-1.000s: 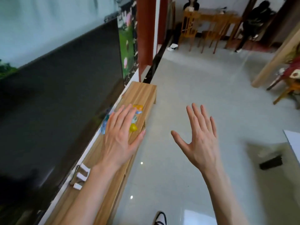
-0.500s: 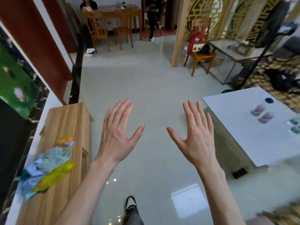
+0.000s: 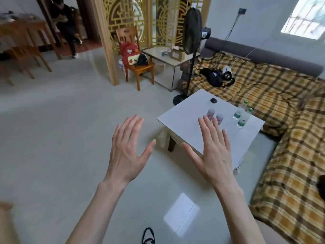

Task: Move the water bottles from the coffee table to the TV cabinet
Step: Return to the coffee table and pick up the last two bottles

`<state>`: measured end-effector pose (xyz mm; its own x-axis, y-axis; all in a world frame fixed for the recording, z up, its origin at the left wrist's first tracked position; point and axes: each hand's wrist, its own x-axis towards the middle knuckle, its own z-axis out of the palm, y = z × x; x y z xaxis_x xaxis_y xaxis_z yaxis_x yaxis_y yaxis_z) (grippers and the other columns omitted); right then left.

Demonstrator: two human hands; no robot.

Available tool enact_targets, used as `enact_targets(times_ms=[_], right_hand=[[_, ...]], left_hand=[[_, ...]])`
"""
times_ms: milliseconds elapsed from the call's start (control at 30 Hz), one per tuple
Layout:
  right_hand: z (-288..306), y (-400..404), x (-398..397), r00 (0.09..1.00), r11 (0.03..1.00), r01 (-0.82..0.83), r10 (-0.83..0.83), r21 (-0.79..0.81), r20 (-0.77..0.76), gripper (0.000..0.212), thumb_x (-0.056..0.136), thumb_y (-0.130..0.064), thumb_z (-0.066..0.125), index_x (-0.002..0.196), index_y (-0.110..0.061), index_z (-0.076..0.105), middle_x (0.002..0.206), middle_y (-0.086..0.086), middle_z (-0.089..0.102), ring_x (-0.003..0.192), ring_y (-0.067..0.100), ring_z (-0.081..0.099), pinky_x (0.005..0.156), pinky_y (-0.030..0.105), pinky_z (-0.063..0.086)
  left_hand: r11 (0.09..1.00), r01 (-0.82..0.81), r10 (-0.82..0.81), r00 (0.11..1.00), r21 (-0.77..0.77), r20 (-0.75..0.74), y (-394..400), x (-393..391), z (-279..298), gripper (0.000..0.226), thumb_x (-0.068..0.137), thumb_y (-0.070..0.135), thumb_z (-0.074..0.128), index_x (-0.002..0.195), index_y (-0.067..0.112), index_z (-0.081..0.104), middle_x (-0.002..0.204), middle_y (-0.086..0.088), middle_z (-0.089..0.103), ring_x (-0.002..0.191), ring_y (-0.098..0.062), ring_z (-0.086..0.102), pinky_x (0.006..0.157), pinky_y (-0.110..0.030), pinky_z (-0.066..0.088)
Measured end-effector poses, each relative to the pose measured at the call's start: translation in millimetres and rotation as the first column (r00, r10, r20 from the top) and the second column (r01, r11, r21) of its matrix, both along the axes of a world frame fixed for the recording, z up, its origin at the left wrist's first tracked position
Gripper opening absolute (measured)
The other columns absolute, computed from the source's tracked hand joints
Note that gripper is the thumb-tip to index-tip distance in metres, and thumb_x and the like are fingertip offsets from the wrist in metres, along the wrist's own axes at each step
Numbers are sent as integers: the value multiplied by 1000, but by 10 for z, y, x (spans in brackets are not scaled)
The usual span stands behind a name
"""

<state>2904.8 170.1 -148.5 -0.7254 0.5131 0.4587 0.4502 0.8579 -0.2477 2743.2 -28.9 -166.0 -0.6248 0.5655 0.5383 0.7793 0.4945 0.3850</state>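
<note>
A white coffee table [image 3: 190,120] stands ahead to the right. On it are two clear water bottles with green caps [image 3: 243,118] near the far right edge, and two bottles with red labels [image 3: 211,112] in the middle, partly hidden behind my right fingers. My left hand [image 3: 128,148] is spread open over the bare floor, left of the table. My right hand [image 3: 212,150] is spread open in front of the table's near corner. Both hands hold nothing. Only a wooden corner [image 3: 5,206] at the lower left edge may belong to the TV cabinet.
A small dark object [image 3: 213,100] lies on the table's far side. A standing fan [image 3: 190,50] rises behind the table. A plaid-covered sofa [image 3: 290,147] wraps the right side. A wooden chair with a red bag [image 3: 135,57] stands near a pillar; a person sits far left.
The view has swung right, from the TV and wooden cabinet to the coffee table and sofa. Both hands stay spread open and empty throughout.
</note>
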Motion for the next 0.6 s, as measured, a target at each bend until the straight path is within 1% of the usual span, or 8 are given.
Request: enact_targets(times_ms=[167,267,333,433,600], right_hand=[[58,629,-328,985,984,172,-172,-43,7,83,96,-63,52,162,-24,20,171,-6,16,159,12,-1,130,40,4],[98,967,-379,966,964,259,-258,-50,28,82,97,-62,53,162,-23,21,171,-5,17,159,14,1,130,45,8],[116,1184,-393,949,947,316,-316,-60,20,81,97,-61,53,162,-21,23,171,-3,19,160,16,4,130,47,9],[123,1540,-415,916,914,401,-401,-61,10,80,97,-59,54,160,-19,26,169,0,24,159,18,9,129,46,10],[39,2181,-475,867,865,496,-498,-68,-3,78,97,-57,56,159,-17,31,167,4,29,159,22,14,128,48,15]], left_hand=[[986,167,-167,986,-1,10,902,-642,35,71,103,64,36,161,23,29,169,3,31,160,-12,18,132,-37,10],[968,251,-250,968,-23,35,1411,-888,30,71,103,63,37,160,22,30,169,1,32,160,-14,20,132,-40,13],[950,309,-307,950,-33,49,1749,-1020,14,70,103,60,42,160,22,30,169,2,30,160,-14,18,132,-38,10],[926,374,-371,927,-52,54,2290,-1184,0,70,102,58,45,161,23,30,170,3,29,160,-13,18,132,-33,5],[874,483,-481,876,-51,45,3201,-1334,-52,70,102,59,43,160,22,31,169,1,31,160,-15,20,132,-36,9]])
